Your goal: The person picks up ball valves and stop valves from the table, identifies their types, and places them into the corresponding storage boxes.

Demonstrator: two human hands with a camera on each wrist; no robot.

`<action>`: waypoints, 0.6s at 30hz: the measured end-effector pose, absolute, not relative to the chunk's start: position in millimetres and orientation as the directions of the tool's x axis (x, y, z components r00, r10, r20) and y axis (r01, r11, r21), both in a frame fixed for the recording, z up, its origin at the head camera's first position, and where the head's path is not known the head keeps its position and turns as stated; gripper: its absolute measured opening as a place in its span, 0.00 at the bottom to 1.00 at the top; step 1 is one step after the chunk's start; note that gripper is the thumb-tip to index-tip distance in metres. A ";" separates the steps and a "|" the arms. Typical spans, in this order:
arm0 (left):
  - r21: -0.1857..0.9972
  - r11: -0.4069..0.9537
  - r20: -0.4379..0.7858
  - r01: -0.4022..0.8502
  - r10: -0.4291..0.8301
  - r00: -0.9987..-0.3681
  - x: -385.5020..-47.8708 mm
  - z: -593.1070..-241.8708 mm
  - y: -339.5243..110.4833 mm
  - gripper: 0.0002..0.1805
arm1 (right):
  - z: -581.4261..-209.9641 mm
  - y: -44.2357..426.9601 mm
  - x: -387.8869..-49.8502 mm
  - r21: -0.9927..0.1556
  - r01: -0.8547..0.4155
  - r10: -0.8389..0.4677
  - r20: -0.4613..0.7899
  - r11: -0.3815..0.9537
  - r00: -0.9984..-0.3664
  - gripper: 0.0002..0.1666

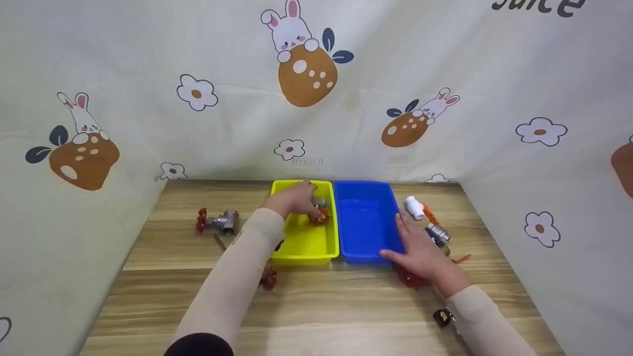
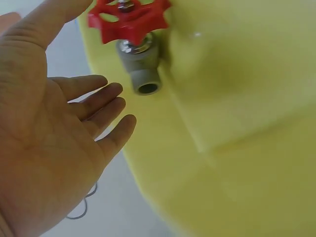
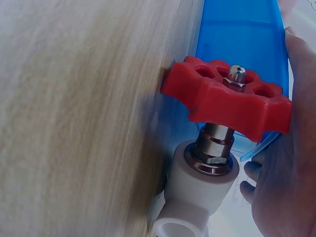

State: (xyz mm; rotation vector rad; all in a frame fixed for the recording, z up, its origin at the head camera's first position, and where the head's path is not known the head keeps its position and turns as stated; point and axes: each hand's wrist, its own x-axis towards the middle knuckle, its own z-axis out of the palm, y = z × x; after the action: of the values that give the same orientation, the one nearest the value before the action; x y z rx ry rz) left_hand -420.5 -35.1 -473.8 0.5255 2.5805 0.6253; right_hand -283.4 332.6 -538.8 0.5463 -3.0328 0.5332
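Over the yellow bin (image 1: 301,242), my left hand (image 1: 296,198) reaches in beside a grey valve with a red handwheel (image 1: 319,217). The left wrist view shows that handwheel (image 2: 129,22) and grey body (image 2: 140,64) in the bin, with the fingers of my left hand (image 2: 64,118) spread and apart from the body. My right hand (image 1: 415,247) rests along the right edge of the blue bin (image 1: 366,222), fingers extended. Under it is a white valve (image 3: 197,182) with a red handwheel (image 3: 227,98), close to my right hand (image 3: 291,163) in the right wrist view.
Left of the yellow bin lies a metal valve with a red wheel (image 1: 227,222); another red wheel (image 1: 268,278) is by its front edge. To the right are a white valve (image 1: 415,207) with an orange handle and a metal fitting (image 1: 437,233). A patterned cloth (image 1: 346,128) hangs behind.
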 end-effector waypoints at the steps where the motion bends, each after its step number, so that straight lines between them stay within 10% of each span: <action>1: 0.501 0.825 -0.306 0.261 0.451 -0.838 -419.9 -471.6 -36.3 0.50 | -539.2 332.7 -283.6 -0.329 -0.338 -0.334 0.070 0.882 -0.940 0.70; 18: 0.539 0.716 -0.034 0.443 0.544 -0.838 -404.9 -453.0 -58.0 0.35 | -539.4 332.2 -283.1 -0.337 -0.317 -0.320 0.046 0.887 -0.946 0.70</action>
State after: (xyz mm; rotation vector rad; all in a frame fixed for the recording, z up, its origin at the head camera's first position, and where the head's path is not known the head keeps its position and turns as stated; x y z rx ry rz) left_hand -404.9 -58.0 -453.0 0.7941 2.7308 0.7852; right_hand -283.1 332.2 -539.4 0.5167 -3.0619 0.5444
